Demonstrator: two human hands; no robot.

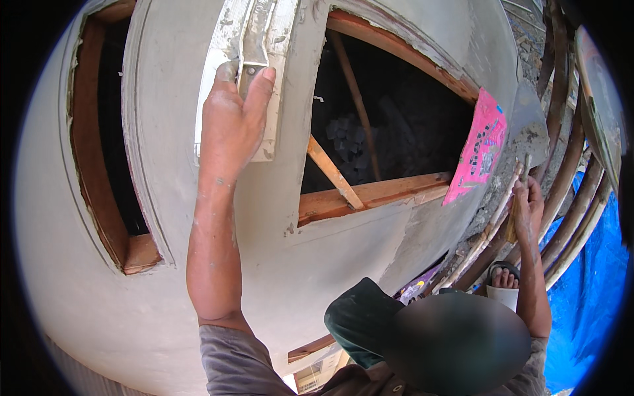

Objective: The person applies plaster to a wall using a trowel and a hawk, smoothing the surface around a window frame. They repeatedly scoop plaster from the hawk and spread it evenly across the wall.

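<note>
My left hand (238,112) is closed on a long white board (214,86), thumb and fingers at a bent metal strip (254,33) on its face. The board lies against the grey plastered wall (264,264), between two window openings. Away to the right, my right hand (528,204) grips a trowel (526,125) by its handle. The trowel's grey blade points up and has mortar on it. Beside the blade, a pink printed sheet (477,148) hangs at the corner of the larger opening.
Reddish wooden framing (389,195) edges the larger window opening, with a slanted brace (333,171) inside. A narrow framed opening (102,145) is at the left. Wooden poles (574,191) and a blue tarp (584,297) lie at the right, near a sandalled foot (505,277).
</note>
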